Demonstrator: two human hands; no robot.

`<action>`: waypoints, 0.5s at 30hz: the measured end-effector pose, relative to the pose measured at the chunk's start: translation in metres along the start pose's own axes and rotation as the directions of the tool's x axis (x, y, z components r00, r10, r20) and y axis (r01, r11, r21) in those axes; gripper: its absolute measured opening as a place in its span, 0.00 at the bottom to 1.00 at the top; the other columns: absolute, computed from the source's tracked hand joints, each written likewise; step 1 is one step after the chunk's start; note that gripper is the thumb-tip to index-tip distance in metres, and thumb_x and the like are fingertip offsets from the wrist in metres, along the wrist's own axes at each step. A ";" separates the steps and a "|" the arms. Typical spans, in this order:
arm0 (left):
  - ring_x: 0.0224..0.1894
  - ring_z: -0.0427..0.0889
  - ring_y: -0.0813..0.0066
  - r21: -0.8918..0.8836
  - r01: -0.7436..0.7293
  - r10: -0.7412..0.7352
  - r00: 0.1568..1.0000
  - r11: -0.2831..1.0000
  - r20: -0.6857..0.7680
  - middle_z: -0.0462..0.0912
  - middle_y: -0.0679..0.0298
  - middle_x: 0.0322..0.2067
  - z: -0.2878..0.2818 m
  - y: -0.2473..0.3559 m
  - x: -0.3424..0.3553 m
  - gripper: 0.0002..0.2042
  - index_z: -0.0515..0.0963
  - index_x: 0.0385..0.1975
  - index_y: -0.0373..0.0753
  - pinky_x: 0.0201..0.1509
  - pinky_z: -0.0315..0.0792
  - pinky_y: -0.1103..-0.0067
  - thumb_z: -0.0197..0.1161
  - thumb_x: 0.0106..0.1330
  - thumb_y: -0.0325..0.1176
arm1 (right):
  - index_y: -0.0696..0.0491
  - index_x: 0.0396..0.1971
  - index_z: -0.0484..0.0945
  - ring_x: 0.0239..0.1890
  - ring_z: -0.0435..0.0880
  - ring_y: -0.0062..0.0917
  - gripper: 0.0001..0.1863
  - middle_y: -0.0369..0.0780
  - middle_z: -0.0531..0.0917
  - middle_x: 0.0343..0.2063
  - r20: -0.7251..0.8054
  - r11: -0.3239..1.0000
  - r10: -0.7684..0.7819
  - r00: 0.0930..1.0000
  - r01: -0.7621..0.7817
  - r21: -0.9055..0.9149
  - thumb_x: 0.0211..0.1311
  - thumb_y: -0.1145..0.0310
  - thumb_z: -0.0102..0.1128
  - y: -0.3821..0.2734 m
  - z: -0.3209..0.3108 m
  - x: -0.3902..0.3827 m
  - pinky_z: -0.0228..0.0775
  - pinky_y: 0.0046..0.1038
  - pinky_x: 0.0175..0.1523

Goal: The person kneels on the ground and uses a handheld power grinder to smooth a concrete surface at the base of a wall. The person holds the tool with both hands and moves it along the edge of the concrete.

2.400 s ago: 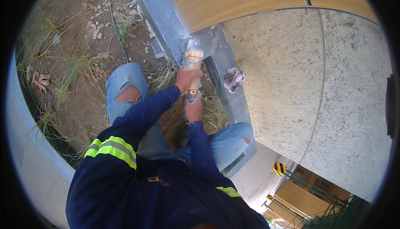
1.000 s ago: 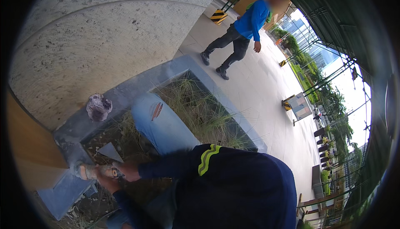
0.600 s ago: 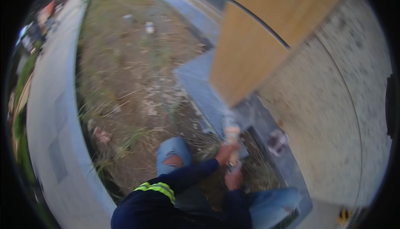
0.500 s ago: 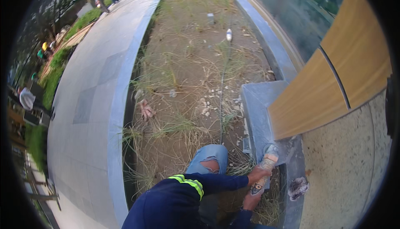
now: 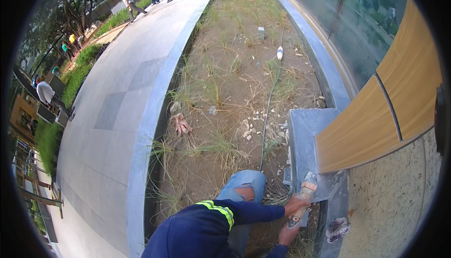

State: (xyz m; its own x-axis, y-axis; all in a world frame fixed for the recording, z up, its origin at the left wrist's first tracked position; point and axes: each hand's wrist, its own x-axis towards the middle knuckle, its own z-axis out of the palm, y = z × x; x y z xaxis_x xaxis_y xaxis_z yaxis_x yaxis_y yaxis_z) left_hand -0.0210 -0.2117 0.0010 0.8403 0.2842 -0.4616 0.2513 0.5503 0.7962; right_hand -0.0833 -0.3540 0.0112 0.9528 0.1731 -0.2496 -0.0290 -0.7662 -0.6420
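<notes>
Both my hands grip a dust-covered angle grinder, held at a slant with its head against the grey stone ledge by the wood-look panel. My left hand is closed round the body nearer the head. Lower down, my right hand wraps the rear end. The disc itself is hard to make out. My denim knee, torn open, rests on the soil to the left of the tool. A crumpled, dusty rag lies on the ledge to the right of my right hand.
A dark cord runs along the planting bed to a white connector. Dry grass, stone chips, a pinkish glove and a small grey block lie there. Several people stand or walk by the paved path.
My view has shifted, so the bed and ledge appear a little farther right and lower. Both hands keep their grip on the grinder, whose head stays at the ledge.
</notes>
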 end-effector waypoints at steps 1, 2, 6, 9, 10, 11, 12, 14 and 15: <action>0.35 0.84 0.71 -0.005 -0.004 0.004 1.000 1.000 -0.015 0.85 0.61 0.33 -0.007 -0.006 -0.003 0.18 0.83 0.37 0.35 0.41 0.77 0.71 0.73 0.55 0.43 | 0.65 0.72 0.58 0.62 0.78 0.53 0.42 0.61 0.77 0.60 0.051 1.000 0.006 0.999 -0.006 0.002 0.64 0.64 0.68 -0.010 -0.001 -0.005 0.71 0.44 0.64; 0.35 0.84 0.71 -0.008 -0.007 0.007 1.000 1.000 -0.018 0.85 0.61 0.34 -0.011 -0.008 -0.004 0.17 0.83 0.37 0.35 0.41 0.78 0.71 0.73 0.55 0.42 | 0.65 0.72 0.58 0.63 0.78 0.53 0.42 0.61 0.77 0.60 0.049 0.999 0.051 0.998 -0.051 0.002 0.64 0.64 0.68 -0.016 0.000 -0.010 0.70 0.44 0.64; 0.37 0.85 0.68 0.059 -0.038 0.039 0.999 0.998 -0.018 0.86 0.61 0.35 -0.003 -0.009 -0.003 0.20 0.83 0.39 0.34 0.45 0.78 0.71 0.74 0.53 0.42 | 0.65 0.71 0.60 0.62 0.78 0.52 0.40 0.60 0.78 0.59 -0.024 0.986 0.151 0.988 -0.149 0.069 0.62 0.70 0.67 -0.044 0.003 -0.018 0.70 0.44 0.63; 0.38 0.85 0.65 0.198 -0.072 0.103 0.983 0.978 -0.154 0.86 0.59 0.36 -0.022 -0.011 0.017 0.22 0.82 0.40 0.31 0.46 0.79 0.70 0.76 0.52 0.43 | 0.65 0.69 0.62 0.60 0.79 0.53 0.37 0.60 0.79 0.57 -0.001 0.997 0.051 0.999 -0.050 0.064 0.61 0.73 0.66 -0.038 0.018 -0.007 0.70 0.44 0.62; 0.36 0.85 0.67 0.040 -0.047 0.051 0.993 0.998 -0.108 0.86 0.60 0.36 -0.023 -0.017 0.020 0.21 0.83 0.39 0.32 0.44 0.79 0.69 0.77 0.52 0.41 | 0.64 0.67 0.64 0.59 0.80 0.54 0.35 0.60 0.80 0.55 -0.002 0.999 0.026 1.000 -0.026 0.029 0.61 0.73 0.66 -0.038 0.015 -0.005 0.71 0.44 0.61; 0.34 0.85 0.69 -0.106 -0.013 0.007 0.998 0.994 -0.056 0.86 0.61 0.35 -0.020 -0.018 0.025 0.20 0.83 0.39 0.32 0.41 0.80 0.68 0.77 0.52 0.39 | 0.62 0.66 0.65 0.56 0.81 0.54 0.34 0.60 0.82 0.52 0.000 0.999 0.023 1.000 -0.023 0.025 0.61 0.73 0.65 -0.046 0.005 -0.005 0.72 0.45 0.59; 0.33 0.85 0.70 0.016 -0.121 0.121 0.993 0.992 -0.004 0.86 0.62 0.34 -0.033 -0.026 0.023 0.16 0.83 0.38 0.34 0.39 0.81 0.70 0.75 0.54 0.35 | 0.60 0.67 0.65 0.54 0.82 0.55 0.35 0.59 0.83 0.49 0.054 0.984 0.149 0.987 -0.143 -0.102 0.60 0.71 0.66 -0.053 0.006 -0.010 0.73 0.46 0.56; 0.30 0.86 0.71 -0.179 0.149 -0.133 0.986 0.972 0.103 0.85 0.60 0.31 0.001 -0.002 0.001 0.12 0.84 0.36 0.34 0.38 0.82 0.72 0.73 0.57 0.34 | 0.59 0.70 0.61 0.51 0.84 0.56 0.38 0.59 0.84 0.45 0.011 0.960 0.261 0.965 -0.258 -0.106 0.60 0.70 0.66 -0.043 -0.010 -0.017 0.75 0.47 0.53; 0.30 0.86 0.70 -0.040 0.075 -0.073 0.996 0.996 0.059 0.85 0.60 0.31 0.004 -0.001 0.003 0.12 0.83 0.36 0.34 0.37 0.81 0.71 0.73 0.56 0.33 | 0.60 0.69 0.61 0.46 0.84 0.60 0.39 0.62 0.85 0.41 -0.054 0.978 0.187 0.981 -0.191 -0.085 0.60 0.65 0.67 -0.038 -0.005 -0.018 0.75 0.53 0.50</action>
State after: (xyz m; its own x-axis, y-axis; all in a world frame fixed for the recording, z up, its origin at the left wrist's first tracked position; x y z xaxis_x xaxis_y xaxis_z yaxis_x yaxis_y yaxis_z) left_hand -0.0164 -0.2143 0.0003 0.8468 0.1962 -0.4944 0.2945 0.6010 0.7430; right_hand -0.0982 -0.3313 0.0432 0.9453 -0.0069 -0.3260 -0.1849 -0.8348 -0.5186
